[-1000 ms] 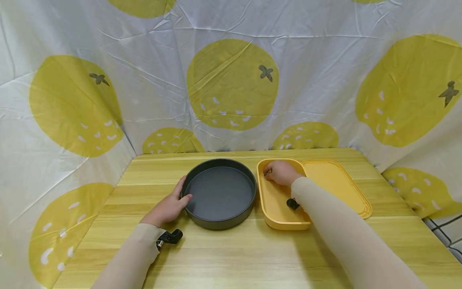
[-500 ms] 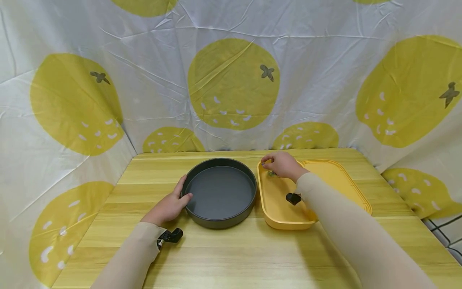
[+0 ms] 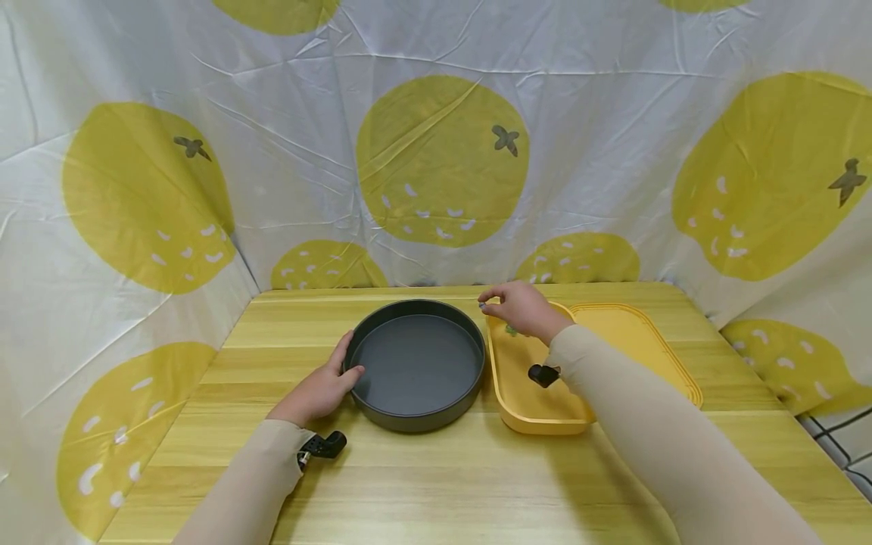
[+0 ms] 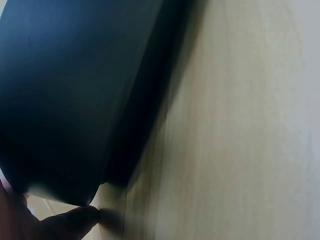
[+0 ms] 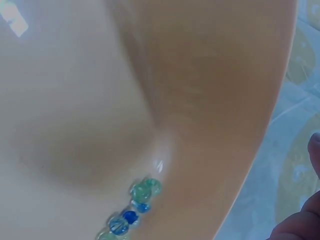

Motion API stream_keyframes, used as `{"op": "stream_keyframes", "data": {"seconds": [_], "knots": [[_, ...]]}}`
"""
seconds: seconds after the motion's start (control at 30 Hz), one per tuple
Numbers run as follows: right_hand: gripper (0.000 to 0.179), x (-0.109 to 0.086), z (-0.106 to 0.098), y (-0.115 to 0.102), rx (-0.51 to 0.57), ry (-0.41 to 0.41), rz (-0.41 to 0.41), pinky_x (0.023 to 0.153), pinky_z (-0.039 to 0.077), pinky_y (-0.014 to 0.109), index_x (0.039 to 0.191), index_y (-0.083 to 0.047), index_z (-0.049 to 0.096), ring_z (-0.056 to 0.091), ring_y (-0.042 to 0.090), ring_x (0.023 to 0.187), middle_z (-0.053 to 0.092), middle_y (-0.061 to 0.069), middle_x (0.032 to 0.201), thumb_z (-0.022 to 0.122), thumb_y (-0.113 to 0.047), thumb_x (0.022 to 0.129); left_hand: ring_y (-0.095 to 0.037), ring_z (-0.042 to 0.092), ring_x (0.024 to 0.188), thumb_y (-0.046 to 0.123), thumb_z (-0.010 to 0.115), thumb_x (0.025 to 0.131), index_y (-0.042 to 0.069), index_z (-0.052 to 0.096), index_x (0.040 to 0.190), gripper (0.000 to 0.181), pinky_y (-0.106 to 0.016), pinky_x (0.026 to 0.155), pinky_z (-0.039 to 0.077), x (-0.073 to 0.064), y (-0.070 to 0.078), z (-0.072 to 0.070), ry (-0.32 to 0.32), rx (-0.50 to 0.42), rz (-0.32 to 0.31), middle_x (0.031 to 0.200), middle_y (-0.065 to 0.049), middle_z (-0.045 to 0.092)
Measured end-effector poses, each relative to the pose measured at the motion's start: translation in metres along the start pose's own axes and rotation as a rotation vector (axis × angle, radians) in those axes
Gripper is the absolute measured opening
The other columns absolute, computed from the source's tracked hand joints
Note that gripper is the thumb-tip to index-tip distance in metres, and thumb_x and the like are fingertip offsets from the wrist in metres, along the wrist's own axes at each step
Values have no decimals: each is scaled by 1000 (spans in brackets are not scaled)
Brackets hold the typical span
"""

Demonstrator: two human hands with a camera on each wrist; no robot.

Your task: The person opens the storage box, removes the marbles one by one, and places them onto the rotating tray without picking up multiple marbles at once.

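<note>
My left hand [image 3: 320,390] holds the left side of a round dark grey pan [image 3: 418,363], thumb over the rim and fingers along the outer wall. In the left wrist view, the dark pan wall [image 4: 75,100] fills the left side. My right hand [image 3: 524,309] pinches a small greyish bead-like piece [image 3: 482,305] just beyond the far left rim of a yellow rectangular container [image 3: 545,425]. Inside that container, a row of green and blue glass beads [image 5: 131,217] lies against the wall. Fingers of the right hand show at the right wrist view's lower right edge.
A flat yellow lid [image 3: 630,341] lies on the wooden table [image 3: 409,484], right of the container and partly beneath my forearm. White cloth with yellow fruit prints [image 3: 443,159] hangs behind and along the sides. The pan and container stand close together.
My right hand has lifted from the beads inside the container, up and left past its rim, with the small piece between its fingertips. The left hand and the pan have stayed still.
</note>
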State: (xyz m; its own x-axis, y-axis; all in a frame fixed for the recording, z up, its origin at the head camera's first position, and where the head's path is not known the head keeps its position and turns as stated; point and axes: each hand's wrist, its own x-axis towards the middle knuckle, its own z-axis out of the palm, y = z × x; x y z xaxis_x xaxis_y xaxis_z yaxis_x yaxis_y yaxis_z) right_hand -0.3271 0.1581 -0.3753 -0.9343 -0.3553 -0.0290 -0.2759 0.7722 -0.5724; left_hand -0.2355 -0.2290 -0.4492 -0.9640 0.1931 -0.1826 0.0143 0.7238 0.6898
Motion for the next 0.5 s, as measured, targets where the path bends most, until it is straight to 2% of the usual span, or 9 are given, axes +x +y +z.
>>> {"op": "stream_keyframes", "data": {"seconds": [0.1, 0.27, 0.37, 0.5], "knots": [[32, 1, 0, -5, 17, -3, -4, 66, 47, 34, 135, -17, 73, 54, 18, 66, 70, 16, 106, 66, -27, 106, -52, 36, 152, 48, 45, 110, 29, -4, 171, 80, -67, 123, 30, 0, 0, 0, 0, -1, 7, 173, -23, 23], [31, 4, 5, -15, 70, -20, -20, 53, 42, 30, 133, -17, 74, 41, 13, 48, 59, 9, 77, 67, -28, 105, -52, 35, 153, 48, 45, 110, 28, -4, 171, 80, -67, 123, 29, 1, -1, 0, 0, -5, 10, 173, -23, 23], [31, 6, 10, -25, 83, -36, -50, 52, 40, 29, 132, -15, 75, 39, 14, 46, 54, 4, 74, 68, -28, 104, -51, 35, 153, 48, 45, 110, 28, -4, 171, 80, -67, 123, 29, 1, -2, 0, 0, -10, 8, 173, -23, 23], [31, 7, 17, -44, 76, -57, -86, 61, 43, 31, 130, -15, 76, 47, 17, 60, 61, 7, 85, 70, -28, 103, -52, 35, 152, 48, 45, 110, 28, -3, 171, 80, -67, 123, 29, 1, -2, 0, 2, -9, 8, 173, -23, 23]]}}
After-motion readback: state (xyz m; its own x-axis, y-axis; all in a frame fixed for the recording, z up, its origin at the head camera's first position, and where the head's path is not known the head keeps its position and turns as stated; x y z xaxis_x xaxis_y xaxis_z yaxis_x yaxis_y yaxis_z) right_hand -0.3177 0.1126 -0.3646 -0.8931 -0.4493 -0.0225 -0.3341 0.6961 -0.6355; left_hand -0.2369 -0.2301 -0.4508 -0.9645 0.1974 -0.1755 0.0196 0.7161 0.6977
